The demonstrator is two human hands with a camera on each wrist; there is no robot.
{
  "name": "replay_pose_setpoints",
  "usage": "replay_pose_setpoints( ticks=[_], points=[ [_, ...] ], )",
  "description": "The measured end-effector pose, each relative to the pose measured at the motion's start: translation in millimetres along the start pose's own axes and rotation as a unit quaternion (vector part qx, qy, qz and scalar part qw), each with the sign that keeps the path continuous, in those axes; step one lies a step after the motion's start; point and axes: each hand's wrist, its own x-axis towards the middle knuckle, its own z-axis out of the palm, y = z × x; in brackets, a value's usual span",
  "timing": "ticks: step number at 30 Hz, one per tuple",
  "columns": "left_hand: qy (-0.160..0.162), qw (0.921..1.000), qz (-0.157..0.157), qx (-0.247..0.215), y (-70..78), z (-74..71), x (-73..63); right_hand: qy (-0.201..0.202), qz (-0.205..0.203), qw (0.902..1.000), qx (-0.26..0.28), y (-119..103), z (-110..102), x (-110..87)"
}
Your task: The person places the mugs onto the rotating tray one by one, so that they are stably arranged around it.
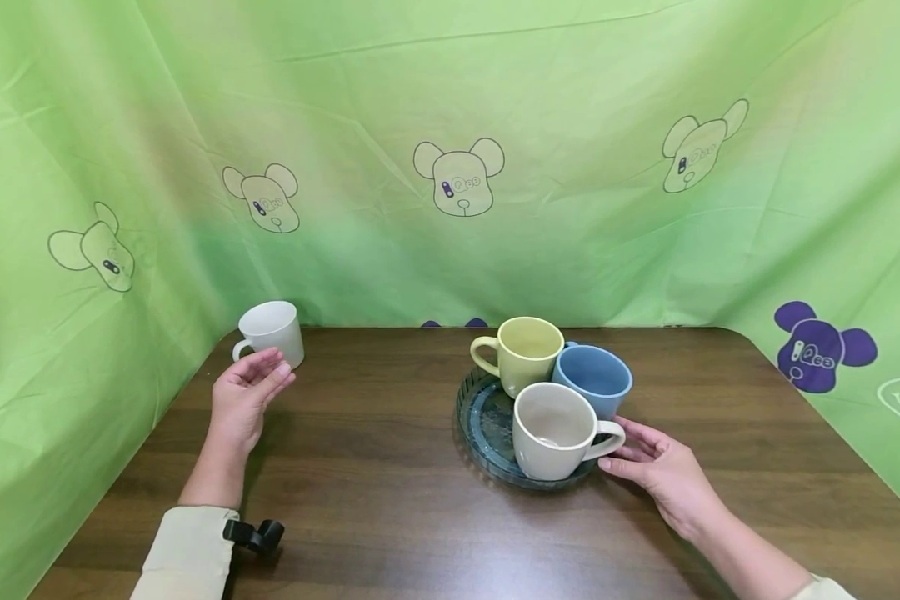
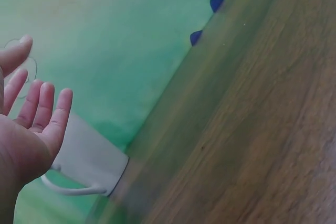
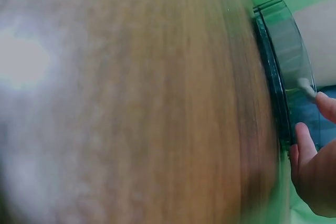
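My left hand [image 1: 243,400] hovers just in front of a white mug [image 1: 273,333] at the table's far left, fingers loosely bent and holding nothing. In the left wrist view, that mug [image 2: 89,153] shows partly behind the fingers. My right hand [image 1: 663,475] rests at the right edge of a dark teal glass tray [image 1: 487,442], thumb and fingers apart. The right wrist view has the fingertips right at the tray's clear wall [image 3: 286,45]. On the tray are a cream mug [image 1: 547,442], its handle pointing toward my right hand, a yellow mug [image 1: 521,358] and a blue mug [image 1: 592,375].
The brown wooden table [image 1: 360,467] has a rounded far right corner. Behind it and along both sides hangs a green cloth [image 1: 367,217] printed with bear heads. A black strap mount [image 1: 255,536] sticks out from my left sleeve [image 1: 187,550], close over the table.
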Motion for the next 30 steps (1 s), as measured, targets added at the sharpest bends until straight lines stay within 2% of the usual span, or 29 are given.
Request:
replay_pose_setpoints(
  ticks=[8, 17, 24, 27, 30],
  points=[
    [0.019, 0.9989, 0.035, 0.026, 4.3, -7.4, 0.3, 0.004, 0.009, 0.9999, -0.004, -1.8, 2.4, -1.7],
    [0.056, 0.9944, 0.053, 0.071, 6.9, -16.2, 4.0, 0.009, 0.006, 0.9999, 0.004, -1.5, 3.5, -2.5],
    [0.073, 0.9935, 0.060, 0.062, 10.0, -19.9, 9.1, 0.008, 0.001, 0.9999, 0.009, -1.5, 4.3, -2.1],
    [0.088, 0.9908, 0.070, 0.076, 11.8, -21.3, 11.5, 0.008, 0.000, 0.9999, 0.009, -1.7, 4.2, -1.8],
    [0.106, 0.9854, 0.074, 0.111, 13.2, -24.0, 14.9, 0.008, 0.002, 0.9999, 0.007, -1.9, 3.7, -1.5]
  ],
)
